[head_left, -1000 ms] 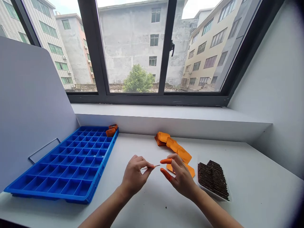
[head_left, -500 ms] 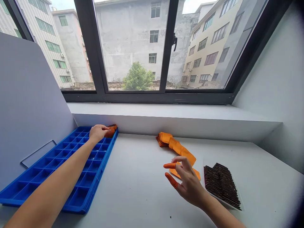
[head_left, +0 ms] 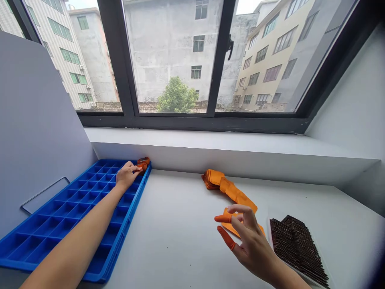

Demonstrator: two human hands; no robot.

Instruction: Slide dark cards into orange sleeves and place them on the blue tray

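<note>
My left hand (head_left: 126,176) reaches to the far right corner of a blue compartment tray (head_left: 128,222). Its thumb and fingers pinch an orange-brown piece (head_left: 142,167), partly hidden by the fingertips. Just behind that, another orange-brown piece (head_left: 144,160) lies in the tray's corner. Over the white table hovers my right hand (head_left: 251,241), with orange finger cots on the thumb and index finger. Those two fingers are apart with nothing between them. Below and behind this hand, flat orange squares (head_left: 237,194) lie in an overlapping row, running back to a thicker stack (head_left: 213,178).
On the right, a white tray (head_left: 300,273) holds rows of thin dark brown sheets (head_left: 297,247). A thin metal wire handle (head_left: 45,192) leans by the pale panel (head_left: 36,104) at left. The window ledge (head_left: 225,138) bounds the table (head_left: 180,241) at the back.
The view has shifted slightly. The piece in my left hand has turned and come a little forward, so the piece behind it shows more. My right hand keeps its spread pose.
</note>
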